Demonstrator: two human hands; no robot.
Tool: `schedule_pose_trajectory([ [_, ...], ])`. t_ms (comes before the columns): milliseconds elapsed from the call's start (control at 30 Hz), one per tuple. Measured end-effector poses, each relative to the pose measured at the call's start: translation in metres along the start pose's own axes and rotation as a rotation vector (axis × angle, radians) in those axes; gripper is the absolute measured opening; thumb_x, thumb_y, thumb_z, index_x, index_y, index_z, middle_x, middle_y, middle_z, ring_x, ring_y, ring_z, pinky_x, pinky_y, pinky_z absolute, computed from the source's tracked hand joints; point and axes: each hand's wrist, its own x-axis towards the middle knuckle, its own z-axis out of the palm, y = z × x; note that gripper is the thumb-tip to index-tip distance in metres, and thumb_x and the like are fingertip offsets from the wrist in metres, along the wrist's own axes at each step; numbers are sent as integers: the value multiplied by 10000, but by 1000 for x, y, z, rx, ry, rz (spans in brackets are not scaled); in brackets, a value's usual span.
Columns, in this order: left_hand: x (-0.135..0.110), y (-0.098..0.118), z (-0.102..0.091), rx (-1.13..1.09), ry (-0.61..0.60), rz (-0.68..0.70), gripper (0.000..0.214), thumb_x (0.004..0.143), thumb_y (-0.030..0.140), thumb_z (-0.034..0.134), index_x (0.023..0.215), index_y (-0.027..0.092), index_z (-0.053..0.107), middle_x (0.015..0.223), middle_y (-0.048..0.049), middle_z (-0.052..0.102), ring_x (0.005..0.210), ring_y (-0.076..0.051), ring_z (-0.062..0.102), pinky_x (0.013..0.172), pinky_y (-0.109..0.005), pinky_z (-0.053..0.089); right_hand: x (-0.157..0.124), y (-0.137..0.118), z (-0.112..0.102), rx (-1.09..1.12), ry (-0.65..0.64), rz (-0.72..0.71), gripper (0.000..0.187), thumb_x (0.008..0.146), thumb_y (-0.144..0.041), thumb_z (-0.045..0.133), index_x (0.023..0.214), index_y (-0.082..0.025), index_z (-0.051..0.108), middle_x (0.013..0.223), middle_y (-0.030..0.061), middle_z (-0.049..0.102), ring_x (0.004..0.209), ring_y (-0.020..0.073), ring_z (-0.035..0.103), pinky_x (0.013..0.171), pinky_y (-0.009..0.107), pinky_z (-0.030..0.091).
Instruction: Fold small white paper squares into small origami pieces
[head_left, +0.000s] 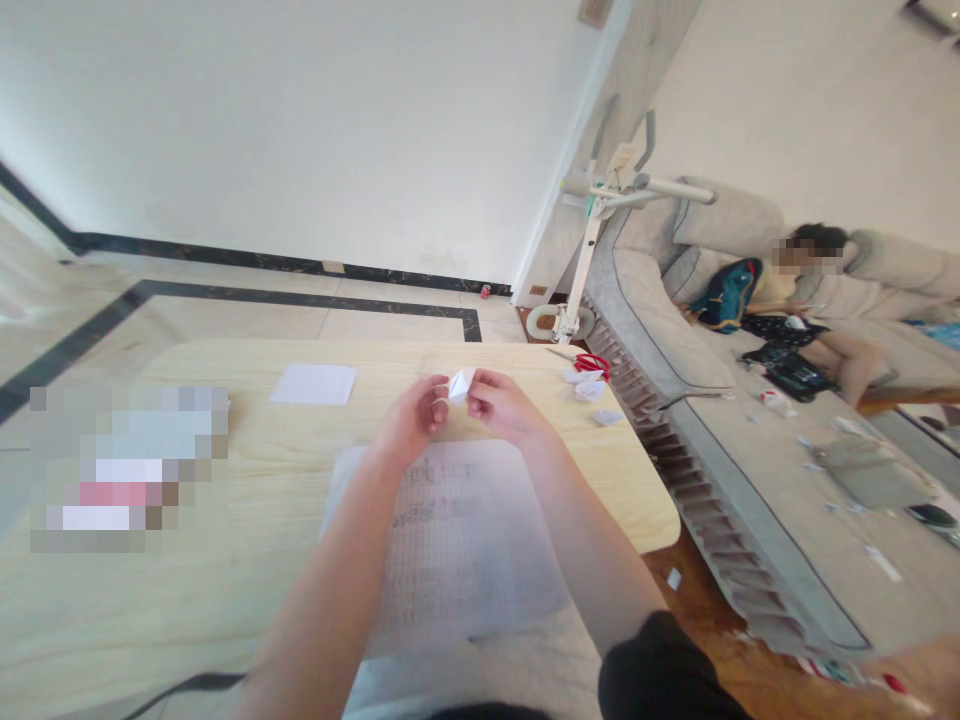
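Right, from my seat the folded paper [460, 386] is up between the two hands, over the worktop [262, 560], closer to its far edge than to its near one. I have the right hand [510, 405] pinching the paper between thumb and fingers at its right side. The left hand [416, 420] is curled with its fingertips at the paper's left side; I can't tell whether they grip it or only sit beside it.

Below the wrists, I see a translucent mat [480, 560] with faint printing, running toward the worktop's near edge. A white paper stack [313, 384] lies left of the hands, near the far edge. By the far right corner I make out red-handled scissors [592, 367], some folded white pieces [587, 385] just in front of them, and another small piece [607, 417] a little nearer along the right edge. Toward the left side, something is pixelated beyond my reading.

Past the far edge, a red can [486, 291] stands on the floor by the wall. Off to the right, I see a person seated on a grey sofa [637, 310], next to a teal backpack [726, 296].
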Motion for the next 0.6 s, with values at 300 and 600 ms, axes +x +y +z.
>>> schedule_pose_trajectory([
  [300,-2,4,7,-46,27,-10,114,780,258,598,767,145,608,606,14,528,412,-68,441,356,-186,268,-90,-98,-138,-1352,482,-130,142,748,-260,586,787,-169,688,771,53,656,667,177,553,626,299,395],
  [600,3,1,1,-54,2,-36,123,776,254,592,767,133,613,607,11,537,412,-77,452,352,-194,282,-114,-90,-183,-1874,250,35,193,855,-216,501,840,-172,689,888,82,653,829,190,596,711,279,409],
])
